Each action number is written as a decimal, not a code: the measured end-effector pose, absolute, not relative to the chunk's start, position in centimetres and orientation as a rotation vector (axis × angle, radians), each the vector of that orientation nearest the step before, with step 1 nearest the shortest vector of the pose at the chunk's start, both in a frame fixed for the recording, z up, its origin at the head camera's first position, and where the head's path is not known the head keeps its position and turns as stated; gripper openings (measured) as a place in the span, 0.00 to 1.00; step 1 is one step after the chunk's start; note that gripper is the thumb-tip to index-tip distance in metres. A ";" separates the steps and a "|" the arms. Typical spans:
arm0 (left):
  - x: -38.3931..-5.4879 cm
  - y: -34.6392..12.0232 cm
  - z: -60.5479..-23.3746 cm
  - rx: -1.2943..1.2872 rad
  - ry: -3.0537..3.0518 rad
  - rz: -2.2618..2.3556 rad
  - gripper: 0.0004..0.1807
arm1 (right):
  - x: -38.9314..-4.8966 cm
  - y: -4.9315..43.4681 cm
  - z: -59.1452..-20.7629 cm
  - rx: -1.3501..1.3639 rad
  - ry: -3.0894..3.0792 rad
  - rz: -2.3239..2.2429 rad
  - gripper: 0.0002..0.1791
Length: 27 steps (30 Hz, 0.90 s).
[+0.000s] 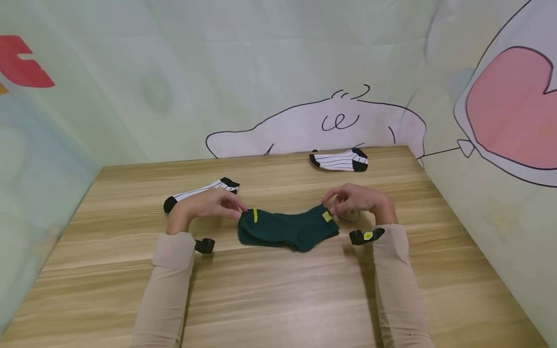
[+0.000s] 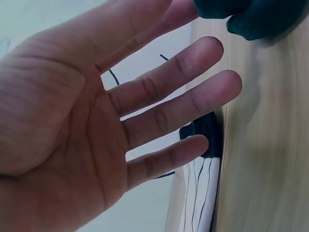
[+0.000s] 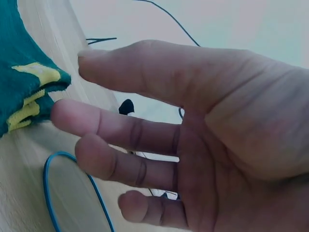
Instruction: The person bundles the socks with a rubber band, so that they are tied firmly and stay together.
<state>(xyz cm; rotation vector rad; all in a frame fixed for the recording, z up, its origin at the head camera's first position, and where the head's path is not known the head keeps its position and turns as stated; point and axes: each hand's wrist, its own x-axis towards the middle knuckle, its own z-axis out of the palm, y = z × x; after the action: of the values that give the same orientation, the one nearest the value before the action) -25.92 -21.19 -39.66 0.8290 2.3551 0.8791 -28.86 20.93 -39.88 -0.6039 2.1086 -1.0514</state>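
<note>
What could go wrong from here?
1. The green cuff shows layered fabric beside the right hand, so a pinch might catch only one layer.
2. A blue loop shows near that hand and could snag.
3. The left hand overlaps a striped sock in the head view and might drag it.

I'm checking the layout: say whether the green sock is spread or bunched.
Spread. In the head view, the green sock stretches lengthwise from left hand to right hand, a yellow mark near each end.
</note>
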 end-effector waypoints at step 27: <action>-25.2 -23.1 -38.8 0.697 2.435 0.963 0.17 | -28.9 19.5 -40.0 -0.743 2.309 -1.192 0.20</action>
<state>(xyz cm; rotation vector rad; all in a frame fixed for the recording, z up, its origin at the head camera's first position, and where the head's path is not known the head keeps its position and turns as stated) -25.15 -23.08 -38.79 0.6969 2.4353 0.9628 -28.91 19.52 -40.04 -0.7426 2.3088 -1.1920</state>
